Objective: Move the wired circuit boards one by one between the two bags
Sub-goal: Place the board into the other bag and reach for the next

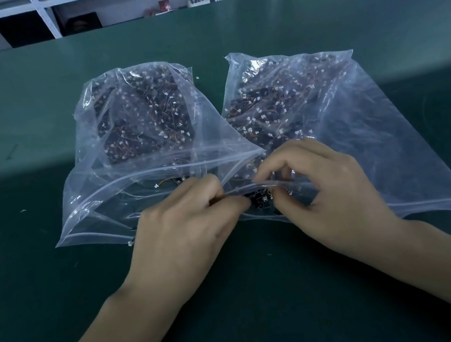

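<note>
Left hand (186, 229): fingers curled, pinching a small dark wired circuit board (256, 200) at the mouths of the bags.
Right hand (320, 186): thumb and fingers curled, pinching the same board's other end through the plastic.
Left clear zip-top plastic bag (115, 146): just beyond the left hand, heaped with boards.
Right clear zip-top plastic bag (357, 121): beyond the right hand, likewise filled.
Dark green worktop (19, 113): under both bags.
</note>
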